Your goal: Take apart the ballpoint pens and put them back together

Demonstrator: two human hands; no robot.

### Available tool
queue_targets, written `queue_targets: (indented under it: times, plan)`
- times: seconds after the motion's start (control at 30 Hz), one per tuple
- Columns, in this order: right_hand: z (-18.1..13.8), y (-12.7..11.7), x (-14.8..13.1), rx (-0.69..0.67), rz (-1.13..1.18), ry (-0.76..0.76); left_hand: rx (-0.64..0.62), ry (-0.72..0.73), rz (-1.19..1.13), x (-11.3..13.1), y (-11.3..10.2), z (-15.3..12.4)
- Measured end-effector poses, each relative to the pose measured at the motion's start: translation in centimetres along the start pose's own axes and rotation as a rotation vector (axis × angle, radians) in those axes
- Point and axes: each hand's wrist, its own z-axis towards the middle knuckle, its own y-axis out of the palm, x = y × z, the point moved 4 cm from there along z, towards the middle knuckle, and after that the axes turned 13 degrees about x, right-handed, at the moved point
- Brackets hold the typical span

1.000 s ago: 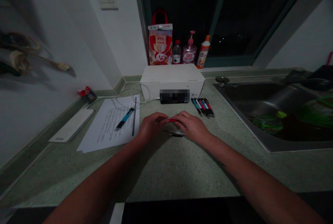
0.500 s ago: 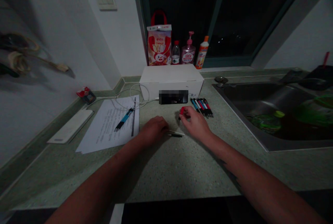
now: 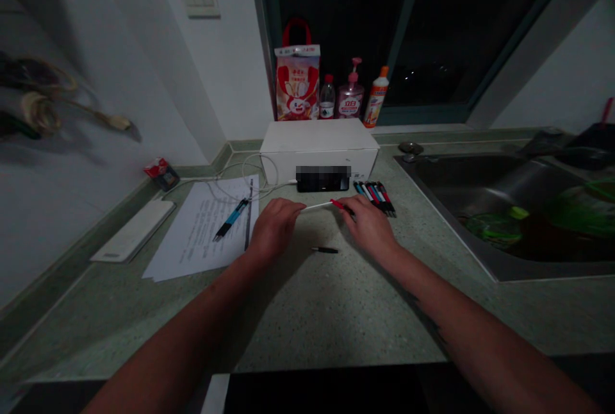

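My left hand (image 3: 275, 227) pinches one end of a thin white pen refill (image 3: 317, 206), raised over the counter. The refill's other end meets the tip of a red pen barrel (image 3: 338, 204); whether it is inside the opening I cannot tell. My right hand (image 3: 369, 225) is closed around that barrel, its fingers hiding the rear part. On the counter below and between the hands lies a small black pen part with a pointed tip (image 3: 325, 250). Just beyond my right hand, several assembled pens (image 3: 375, 197) lie side by side in a row.
Left of my hands, blue-and-black pens (image 3: 231, 219) lie on printed sheets (image 3: 196, 228). A phone (image 3: 323, 181) with a white cable leans against a white box (image 3: 319, 138). The sink (image 3: 451, 209) is at the right; a white flat device (image 3: 134, 231) sits at the left.
My left hand has picked the white refill up off the counter and moved forward with it. My right hand has turned the red barrel toward the refill, and the two now meet.
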Motion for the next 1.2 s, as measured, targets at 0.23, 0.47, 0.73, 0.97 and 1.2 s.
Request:
queue_targets:
  times: [0.23, 0.47, 0.73, 0.97, 1.2]
  plan:
    - [-0.1, 0.1, -0.4, -0.020, 0.020, -0.033, -0.016, -0.012, 0.059, -0.4, 0.3, -0.2]
    - [-0.6, 0.7, -1.9, -0.143, 0.077, -0.193, -0.042, 0.027, -0.060, 0.4, 1.0, -0.6]
    - [-0.1, 0.4, -0.6, 0.014, 0.189, 0.072, 0.002, -0.128, -0.152, 0.2, 1.6, -1.2]
    - [0.0, 0.1, -0.5, 0.042, 0.250, 0.027, -0.459, 0.169, -0.190, 3.2, 2.9, -2.1]
    - [0.0, -0.3, -0.9, -0.119, -0.047, -0.124, -0.089, -0.143, -0.141, 0.4, 1.5, -1.1]
